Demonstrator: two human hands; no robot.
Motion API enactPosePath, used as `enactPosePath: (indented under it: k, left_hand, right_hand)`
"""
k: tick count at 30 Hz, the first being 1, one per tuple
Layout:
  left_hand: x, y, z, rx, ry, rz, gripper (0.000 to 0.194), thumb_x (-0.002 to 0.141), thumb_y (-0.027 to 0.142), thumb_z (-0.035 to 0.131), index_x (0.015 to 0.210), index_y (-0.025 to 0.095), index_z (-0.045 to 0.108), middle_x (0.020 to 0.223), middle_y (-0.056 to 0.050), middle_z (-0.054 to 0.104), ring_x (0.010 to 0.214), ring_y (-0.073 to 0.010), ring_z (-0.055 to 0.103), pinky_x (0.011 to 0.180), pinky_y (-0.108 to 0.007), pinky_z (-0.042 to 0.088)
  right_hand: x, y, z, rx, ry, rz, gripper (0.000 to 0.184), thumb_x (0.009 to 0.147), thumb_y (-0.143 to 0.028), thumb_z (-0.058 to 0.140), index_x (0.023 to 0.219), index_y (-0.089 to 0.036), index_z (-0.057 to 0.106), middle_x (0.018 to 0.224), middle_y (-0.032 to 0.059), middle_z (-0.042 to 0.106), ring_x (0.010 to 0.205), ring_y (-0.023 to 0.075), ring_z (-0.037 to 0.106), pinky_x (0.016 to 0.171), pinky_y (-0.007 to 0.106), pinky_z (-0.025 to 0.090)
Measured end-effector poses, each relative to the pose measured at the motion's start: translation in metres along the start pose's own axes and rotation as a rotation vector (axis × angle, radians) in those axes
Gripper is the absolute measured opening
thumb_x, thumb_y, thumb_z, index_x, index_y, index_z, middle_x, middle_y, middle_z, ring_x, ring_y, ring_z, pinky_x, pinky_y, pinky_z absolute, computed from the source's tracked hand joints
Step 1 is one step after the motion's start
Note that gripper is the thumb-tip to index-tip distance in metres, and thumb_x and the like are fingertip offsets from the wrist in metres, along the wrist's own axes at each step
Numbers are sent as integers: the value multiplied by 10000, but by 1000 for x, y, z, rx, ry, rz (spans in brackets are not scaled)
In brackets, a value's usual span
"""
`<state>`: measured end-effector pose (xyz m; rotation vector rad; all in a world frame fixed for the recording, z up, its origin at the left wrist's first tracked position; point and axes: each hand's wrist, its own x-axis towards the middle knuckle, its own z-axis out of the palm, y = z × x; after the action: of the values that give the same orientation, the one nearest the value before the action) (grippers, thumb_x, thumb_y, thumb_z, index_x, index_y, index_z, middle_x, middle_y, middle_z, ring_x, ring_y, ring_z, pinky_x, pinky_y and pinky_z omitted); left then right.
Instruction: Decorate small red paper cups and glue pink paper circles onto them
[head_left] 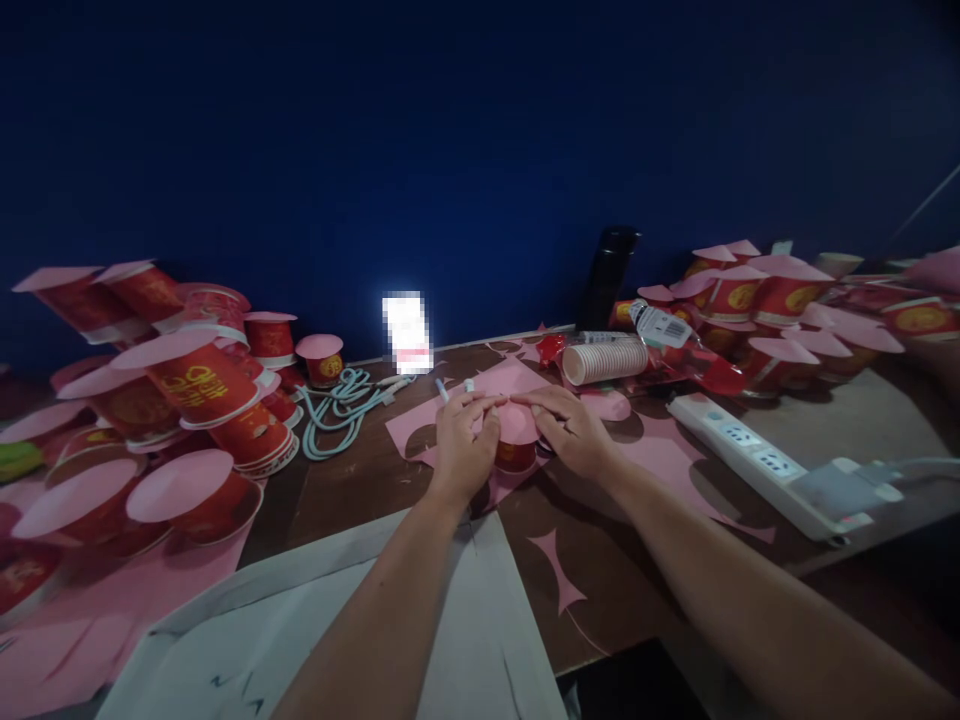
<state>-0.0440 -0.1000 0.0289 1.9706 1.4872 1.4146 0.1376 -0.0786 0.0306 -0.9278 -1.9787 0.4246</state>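
Observation:
A red paper cup (516,457) stands in front of me, capped by a round pink paper disc (517,425). On the disc's left side, my left hand (463,445) is closed with thumb and fingers at its edge. My right hand (574,430) curls over the opposite side, its fingertips meeting the left ones near the far rim. Fingers hide part of the disc and the cup's sides. Under and behind the cup lies a cut pink paper sheet (510,378). A pen (441,390) lies just beyond my left hand.
Disc-topped red cups are piled at left (202,390) and right (787,290). A bagged stack of cups (604,360), a black bottle (606,280), a coiled cable (334,415) and a glowing phone (409,330) sit behind. A power strip (757,460) lies right; a white box (300,620) is nearest.

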Motion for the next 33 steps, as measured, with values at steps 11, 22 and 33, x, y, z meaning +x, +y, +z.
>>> enactPosePath:
  k: [11,22,33]
  left_hand:
    - [-2,0,0,13,0,15,290,847,402,579,1037,230,715,1108,-69,659,1096,-224,552,1021,-427,378]
    - [-4,2,-3,33,-53,-5,355,812,458,622,1089,248,692,1179,-68,633,1153,-231,524,1051,-434,363]
    - [-6,8,-6,-1,-83,-48,328,813,396,632,1101,244,671,1183,-63,633,1171,-236,513,1059,-450,349]
  right_hand:
    - [-2,-1,-1,17,-10,20,304,928,-263,459,1142,-266,674,1088,45,686,1042,205,599,950,383,463]
    - [-6,-14,-8,12,-96,52,343,902,-366,538,1226,-279,606,1201,32,643,1120,218,574,995,396,435]
    - [-8,-19,-9,-33,-113,94,387,890,-413,553,1251,-278,584,1228,53,627,1135,232,569,998,421,437]
